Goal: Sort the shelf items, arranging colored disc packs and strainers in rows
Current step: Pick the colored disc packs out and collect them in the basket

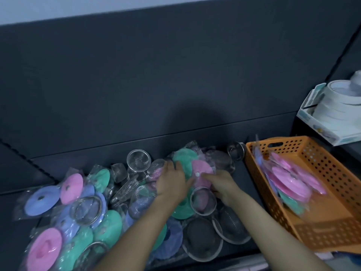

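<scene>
On the shelf, the left hand is lying flat on one green disc pack; the right hand is touching one pink disc pack, grip unclear.

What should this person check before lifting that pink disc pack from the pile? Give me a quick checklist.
1. Grip of the right hand on the pink disc pack: cannot tell; fingers reach it, blurred.
2. The left hand steadying the green disc pack: ok, it rests there.
3. The loose strainer clear of the right wrist: not ok, it lies right beside it.
4. Room in the orange basket: ok, bare floor shows.
5. The pile sorted into rows: not ok, packs and strainers lie mixed.
</scene>
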The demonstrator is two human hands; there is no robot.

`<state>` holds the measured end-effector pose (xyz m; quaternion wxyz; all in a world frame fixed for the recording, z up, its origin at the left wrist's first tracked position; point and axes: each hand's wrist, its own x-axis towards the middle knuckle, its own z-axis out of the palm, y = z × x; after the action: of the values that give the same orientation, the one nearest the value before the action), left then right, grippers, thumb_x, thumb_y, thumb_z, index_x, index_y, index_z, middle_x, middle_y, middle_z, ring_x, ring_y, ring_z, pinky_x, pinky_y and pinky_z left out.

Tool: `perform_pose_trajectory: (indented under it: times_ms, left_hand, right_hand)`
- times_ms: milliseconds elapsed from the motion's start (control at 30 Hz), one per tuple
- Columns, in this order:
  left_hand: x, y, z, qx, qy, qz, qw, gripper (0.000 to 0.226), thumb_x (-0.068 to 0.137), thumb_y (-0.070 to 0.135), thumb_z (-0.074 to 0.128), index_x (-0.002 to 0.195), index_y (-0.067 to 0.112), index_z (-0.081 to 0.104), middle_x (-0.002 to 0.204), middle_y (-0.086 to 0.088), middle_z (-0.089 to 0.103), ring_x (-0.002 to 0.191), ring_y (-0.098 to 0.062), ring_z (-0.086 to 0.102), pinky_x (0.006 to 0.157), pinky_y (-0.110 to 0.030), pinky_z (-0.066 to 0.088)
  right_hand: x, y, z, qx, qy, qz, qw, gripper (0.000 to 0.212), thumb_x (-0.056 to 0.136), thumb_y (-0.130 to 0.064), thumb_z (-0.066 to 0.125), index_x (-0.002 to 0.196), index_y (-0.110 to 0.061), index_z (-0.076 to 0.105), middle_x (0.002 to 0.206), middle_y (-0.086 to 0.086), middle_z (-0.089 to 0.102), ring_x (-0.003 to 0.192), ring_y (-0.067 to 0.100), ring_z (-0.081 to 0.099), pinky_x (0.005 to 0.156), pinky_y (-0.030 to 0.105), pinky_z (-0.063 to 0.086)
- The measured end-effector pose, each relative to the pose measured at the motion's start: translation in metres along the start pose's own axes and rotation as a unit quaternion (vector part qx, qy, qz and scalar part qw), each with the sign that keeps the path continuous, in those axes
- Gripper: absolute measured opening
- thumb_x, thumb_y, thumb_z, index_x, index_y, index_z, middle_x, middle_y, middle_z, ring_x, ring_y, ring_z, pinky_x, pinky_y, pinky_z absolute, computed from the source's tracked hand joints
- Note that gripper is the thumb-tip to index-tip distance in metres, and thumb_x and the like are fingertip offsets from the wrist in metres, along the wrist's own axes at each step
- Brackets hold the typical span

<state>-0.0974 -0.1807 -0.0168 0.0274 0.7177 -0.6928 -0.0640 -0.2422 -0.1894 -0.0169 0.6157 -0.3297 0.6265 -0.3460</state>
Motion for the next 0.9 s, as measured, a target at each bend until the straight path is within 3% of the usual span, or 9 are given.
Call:
perform_pose_trajectory:
  times_ms: [67, 167, 333, 500, 633, 733, 833, 900]
  left_hand:
    - [0.002, 0.0, 0.0, -0.023, 0.0, -0.003, 1.0, 0.083, 0.087, 0.066, 0.04, 0.139, 0.001, 0.03, 0.142, -0.02, 0.036, 0.133, -0.031, 0.035, 0.103, -0.037, 0.036]
    - [0.003, -0.004, 0.0, -0.046, -0.004, 0.008, 0.999, 0.085, 0.085, 0.065, 0.048, 0.139, 0.001, 0.031, 0.143, -0.018, 0.036, 0.133, -0.03, 0.035, 0.103, -0.036, 0.036]
    - [0.005, -0.013, -0.005, -0.083, -0.005, 0.02, 0.996, 0.068, 0.085, 0.057, 0.056, 0.129, 0.008, 0.042, 0.132, -0.009, 0.046, 0.118, -0.027, 0.049, 0.091, -0.036, 0.043]
    - [0.006, -0.027, -0.008, -0.108, -0.009, 0.053, 0.993, 0.058, 0.089, 0.039, 0.059, 0.136, 0.011, 0.04, 0.141, -0.007, 0.042, 0.126, -0.025, 0.044, 0.099, -0.035, 0.04]
    - [0.007, -0.037, -0.012, -0.148, -0.009, 0.112, 0.983, 0.093, 0.078, 0.034, 0.071, 0.15, 0.021, 0.014, 0.158, 0.0, 0.015, 0.143, -0.019, 0.022, 0.111, -0.035, 0.03]
    - [0.011, -0.04, -0.019, -0.146, -0.018, 0.152, 0.977, 0.12, 0.066, 0.038, 0.082, 0.151, 0.025, -0.002, 0.16, 0.003, 0.0, 0.147, -0.016, 0.005, 0.116, -0.033, 0.017]
    - [0.014, -0.038, -0.022, -0.132, -0.019, 0.141, 0.981, 0.136, 0.056, 0.043, 0.086, 0.15, 0.022, -0.01, 0.159, -0.005, 0.008, 0.145, -0.022, 0.013, 0.118, -0.04, 0.016]
    - [0.014, -0.038, -0.019, -0.092, -0.035, 0.138, 0.986, 0.139, 0.054, 0.049, 0.085, 0.149, 0.022, -0.013, 0.155, -0.009, 0.021, 0.14, -0.026, 0.025, 0.117, -0.046, 0.015]
  right_hand:
    - [0.002, -0.003, 0.005, -0.011, 0.002, -0.034, 0.999, 0.01, 0.078, -0.003, 0.071, 0.086, -0.002, 0.066, 0.076, 0.013, 0.066, 0.061, 0.018, 0.061, 0.05, 0.023, 0.049]
    - [0.002, -0.006, 0.01, 0.001, -0.01, -0.064, 0.998, 0.014, 0.078, 0.0, 0.071, 0.09, 0.005, 0.067, 0.083, 0.02, 0.069, 0.067, 0.022, 0.064, 0.059, 0.027, 0.054]
    - [0.0, -0.008, 0.011, 0.072, -0.046, 0.001, 0.996, 0.005, 0.077, 0.007, 0.07, 0.08, 0.005, 0.066, 0.068, 0.018, 0.069, 0.053, 0.022, 0.065, 0.05, 0.028, 0.056]
    - [0.002, -0.01, 0.013, 0.05, -0.042, -0.008, 0.998, 0.013, 0.078, 0.007, 0.069, 0.09, 0.008, 0.065, 0.084, 0.025, 0.069, 0.065, 0.029, 0.066, 0.069, 0.042, 0.057]
    - [-0.002, -0.012, 0.011, 0.037, -0.042, -0.066, 0.996, 0.013, 0.074, -0.001, 0.076, 0.082, 0.002, 0.067, 0.086, 0.025, 0.07, 0.071, 0.031, 0.067, 0.075, 0.047, 0.055]
    - [-0.006, -0.022, 0.006, 0.024, -0.054, -0.104, 0.993, 0.025, 0.075, -0.009, 0.078, 0.092, 0.005, 0.066, 0.094, 0.026, 0.07, 0.083, 0.036, 0.066, 0.077, 0.047, 0.052]
    - [-0.012, -0.033, -0.002, 0.034, -0.068, -0.129, 0.989, 0.023, 0.079, -0.009, 0.074, 0.097, 0.004, 0.067, 0.093, 0.02, 0.072, 0.083, 0.031, 0.068, 0.076, 0.044, 0.055]
    - [-0.018, -0.039, -0.007, 0.03, -0.065, -0.155, 0.985, 0.014, 0.079, -0.012, 0.074, 0.088, -0.003, 0.068, 0.079, 0.008, 0.072, 0.067, 0.019, 0.068, 0.057, 0.032, 0.056]
